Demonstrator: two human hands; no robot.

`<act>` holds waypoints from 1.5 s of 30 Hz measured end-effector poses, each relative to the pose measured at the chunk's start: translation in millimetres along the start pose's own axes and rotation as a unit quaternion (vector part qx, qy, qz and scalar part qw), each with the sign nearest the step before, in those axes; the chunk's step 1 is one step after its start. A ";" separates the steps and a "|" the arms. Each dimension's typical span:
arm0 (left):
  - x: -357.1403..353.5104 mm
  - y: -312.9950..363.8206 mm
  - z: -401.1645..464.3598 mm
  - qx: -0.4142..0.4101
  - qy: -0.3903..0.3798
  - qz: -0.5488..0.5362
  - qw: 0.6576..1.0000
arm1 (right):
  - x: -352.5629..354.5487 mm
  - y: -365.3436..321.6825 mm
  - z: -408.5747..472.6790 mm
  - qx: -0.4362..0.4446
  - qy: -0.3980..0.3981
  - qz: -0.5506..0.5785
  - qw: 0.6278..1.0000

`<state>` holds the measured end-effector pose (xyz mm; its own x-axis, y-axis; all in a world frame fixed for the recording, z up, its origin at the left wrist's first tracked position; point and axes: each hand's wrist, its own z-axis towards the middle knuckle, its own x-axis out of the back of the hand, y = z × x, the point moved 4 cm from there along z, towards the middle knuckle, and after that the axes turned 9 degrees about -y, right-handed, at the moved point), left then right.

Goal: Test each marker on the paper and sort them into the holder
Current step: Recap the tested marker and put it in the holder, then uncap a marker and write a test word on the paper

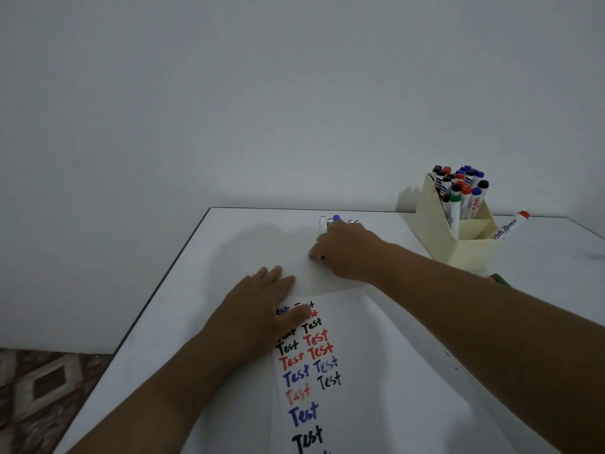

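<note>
Near the frame's centre the right hand [343, 250] reached among the untested markers [337, 221] at the surface's [203, 276] far edge, its fingers curled around a blue marker [322, 257]. The left hand [258, 309] lay flat, fingers straight, pinning the paper [376, 371]. The holder [458, 234] stood at right, nearly full. This looked like a pickup; next came uncapping and writing on bare paper.

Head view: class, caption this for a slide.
Left hand steadies the paper; right hand grips a blue marker.
</note>
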<state>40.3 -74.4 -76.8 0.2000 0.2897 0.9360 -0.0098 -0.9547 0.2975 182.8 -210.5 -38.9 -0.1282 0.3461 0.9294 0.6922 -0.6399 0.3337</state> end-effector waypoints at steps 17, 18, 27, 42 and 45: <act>6.8 -8.3 -1.2 -0.011 0.113 -0.159 0.981 | 11.8 3.2 -69.3 -0.003 0.173 0.481 0.859; 8.5 -8.1 -0.9 -0.009 0.120 -0.160 0.980 | 11.8 1.8 -76.5 0.010 0.179 0.552 0.815; 21.9 -2.8 -5.1 -0.041 0.209 -0.167 0.963 | 11.8 -10.4 -118.4 0.081 0.123 0.819 0.555; 27.6 -4.6 -11.9 -0.119 0.346 -0.186 0.912 | 35.0 -32.8 -94.1 0.108 0.290 0.098 0.946; 28.1 -5.2 -13.9 -0.103 0.314 -0.288 0.899 | 37.0 -36.6 -90.3 0.085 0.259 0.157 0.949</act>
<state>32.4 -60.3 -49.5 -0.3615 0.7756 0.5175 -0.2767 -0.6192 0.7348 88.6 -236.2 -2.5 -0.1985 -0.2552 0.9463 0.8533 -0.5199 0.0388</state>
